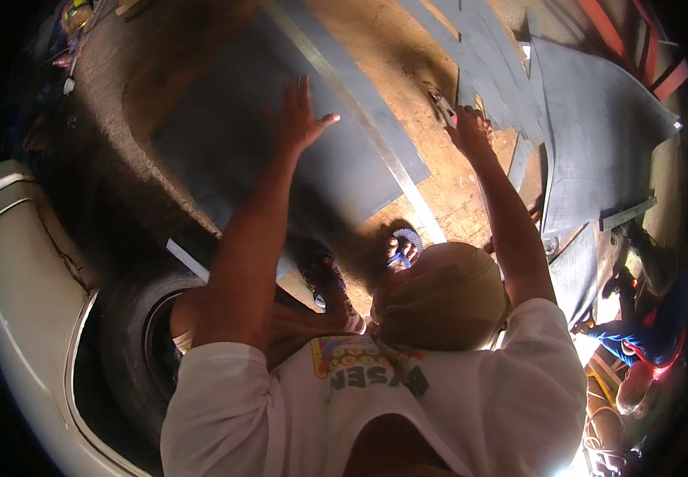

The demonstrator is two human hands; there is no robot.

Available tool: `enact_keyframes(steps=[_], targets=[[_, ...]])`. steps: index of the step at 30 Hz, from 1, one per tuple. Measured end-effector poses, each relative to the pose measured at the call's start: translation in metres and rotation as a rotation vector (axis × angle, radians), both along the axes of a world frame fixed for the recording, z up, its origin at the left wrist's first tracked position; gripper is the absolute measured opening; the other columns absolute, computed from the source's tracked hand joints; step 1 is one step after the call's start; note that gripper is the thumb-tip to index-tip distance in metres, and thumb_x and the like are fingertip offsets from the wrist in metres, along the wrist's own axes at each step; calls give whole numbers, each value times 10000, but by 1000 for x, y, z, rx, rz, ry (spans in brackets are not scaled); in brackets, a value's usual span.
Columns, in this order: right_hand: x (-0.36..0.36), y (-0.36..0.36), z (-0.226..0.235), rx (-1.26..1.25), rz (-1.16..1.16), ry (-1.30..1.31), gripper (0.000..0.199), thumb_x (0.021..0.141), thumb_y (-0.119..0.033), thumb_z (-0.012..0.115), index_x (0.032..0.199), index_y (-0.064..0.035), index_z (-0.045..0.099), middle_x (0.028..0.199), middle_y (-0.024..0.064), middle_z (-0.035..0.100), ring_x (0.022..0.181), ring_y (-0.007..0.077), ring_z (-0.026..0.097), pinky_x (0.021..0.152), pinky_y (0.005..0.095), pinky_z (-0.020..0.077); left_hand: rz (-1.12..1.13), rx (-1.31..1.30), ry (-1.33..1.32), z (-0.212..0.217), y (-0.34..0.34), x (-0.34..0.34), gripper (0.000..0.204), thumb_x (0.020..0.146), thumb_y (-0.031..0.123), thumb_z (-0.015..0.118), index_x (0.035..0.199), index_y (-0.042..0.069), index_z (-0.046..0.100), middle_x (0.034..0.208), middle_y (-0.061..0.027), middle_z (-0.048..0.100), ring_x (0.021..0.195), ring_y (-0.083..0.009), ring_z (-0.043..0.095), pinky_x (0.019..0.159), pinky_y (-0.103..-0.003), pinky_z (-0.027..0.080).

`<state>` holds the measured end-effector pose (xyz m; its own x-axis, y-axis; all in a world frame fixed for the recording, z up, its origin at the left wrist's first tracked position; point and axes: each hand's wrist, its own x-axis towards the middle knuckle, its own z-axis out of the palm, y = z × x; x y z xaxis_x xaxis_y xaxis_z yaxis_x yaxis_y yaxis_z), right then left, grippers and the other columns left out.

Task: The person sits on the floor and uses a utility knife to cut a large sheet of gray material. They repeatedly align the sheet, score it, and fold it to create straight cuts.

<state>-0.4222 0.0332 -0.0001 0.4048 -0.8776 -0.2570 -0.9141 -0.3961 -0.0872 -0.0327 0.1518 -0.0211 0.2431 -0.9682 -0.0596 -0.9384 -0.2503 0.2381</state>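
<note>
My left hand is spread over a large dark grey sheet, with its thumb out and nothing in it. Whether it touches the sheet is hard to tell. Farther right, the fingers of my right hand are closed round a small hand tool with a metallic body and a red part. Its exact kind does not show clearly. Between my hands a long metal straightedge lies along the sheet and runs past its near edge towards my feet.
Under the sheet is a tan, worn surface. Grey strips and another large grey sheet lie at the right. A vehicle's pale body and tyre stand at the left. Another person is at the lower right.
</note>
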Motion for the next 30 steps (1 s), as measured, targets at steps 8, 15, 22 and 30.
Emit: enact_keyframes(steps=[8,15,22,30], targets=[[-20,11,-24,-142,-108,-260,392,875,-289,761,1175,-88,607,1139,174,685,1075,409,657,880,526,544,-16,433,-202,57,-77,-12,1340,688,826,734,1657,97,163,1731,-103,170,1612,-271,95,1134,-857,64],[-30,23,12,123,-368,-742,387,856,-205,808,1155,-42,624,969,139,732,912,298,716,801,440,567,-1,511,-114,46,-85,5,1462,640,851,747,1662,56,70,1753,-107,39,1618,-297,28,1119,-870,52],[-37,27,32,281,-474,-1006,320,918,-140,785,1137,-5,594,992,117,722,880,223,747,760,352,576,4,412,-103,5,-87,0,1545,554,899,750,1659,46,89,1750,-85,83,1619,-258,27,1136,-855,93],[-6,33,54,585,-623,-1183,426,889,-102,804,1184,35,529,898,109,695,666,169,698,587,311,555,-7,522,-182,36,-93,-8,1576,535,904,760,1656,31,80,1746,-111,80,1618,-271,26,1132,-861,96]])
